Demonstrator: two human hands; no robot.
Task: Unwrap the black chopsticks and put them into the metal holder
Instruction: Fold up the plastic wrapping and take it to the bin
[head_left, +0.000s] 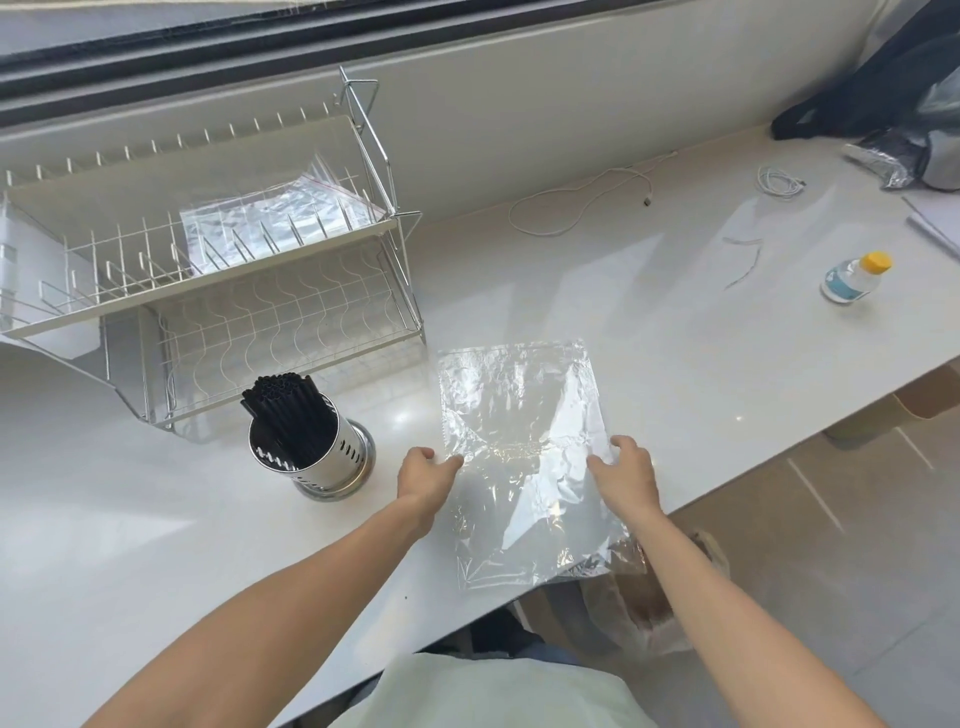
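A bundle of black chopsticks (284, 410) stands upright in the perforated metal holder (332, 457) on the white counter. To its right lies a flat, crinkled clear plastic bag (524, 447), with nothing visible inside it. My left hand (423, 480) rests on the bag's left edge, its fingers pinching the plastic. My right hand (626, 475) lies on the bag's right edge, its fingers curled on the plastic. The bag's near end hangs over the counter's front edge.
A white two-tier dish rack (208, 260) stands behind the holder, with another clear bag (275, 208) on its top tier. At the right are a white cable (582, 202), a yellow-capped bottle (854, 278) and a dark bag (883, 98). The counter's edge (779, 447) runs diagonally at the right.
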